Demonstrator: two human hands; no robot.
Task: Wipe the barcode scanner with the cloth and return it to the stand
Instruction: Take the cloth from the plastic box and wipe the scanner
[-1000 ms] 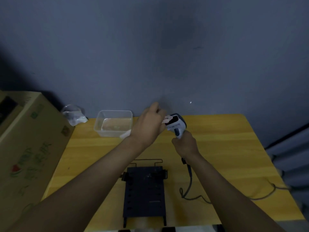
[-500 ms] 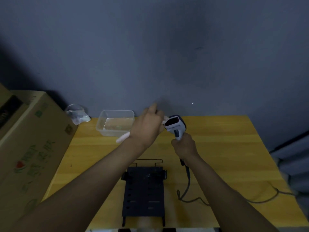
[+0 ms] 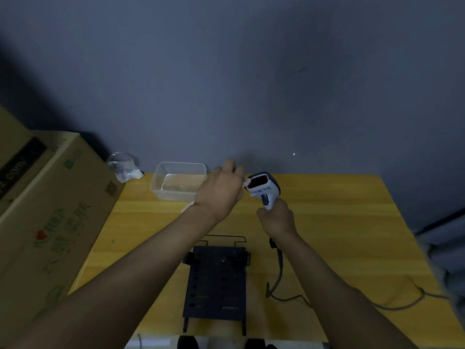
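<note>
— So, what is the biggest thing you see?
— A yellow table against a grey wall. A big brown box stands at its left side.
— And on the table?
— A flat black stand lies near the front. A clear tub sits at the back.
— Where is the scanner?
— The scanner is up in the air, behind the stand. It is white and grey with a dark red window that faces us. A dark cord hangs from it.
— Who holds it?
— The right hand is wrapped around its handle. The left hand pinches a pale cloth against the scanner's window edge. Only a little of the cloth shows.
</note>
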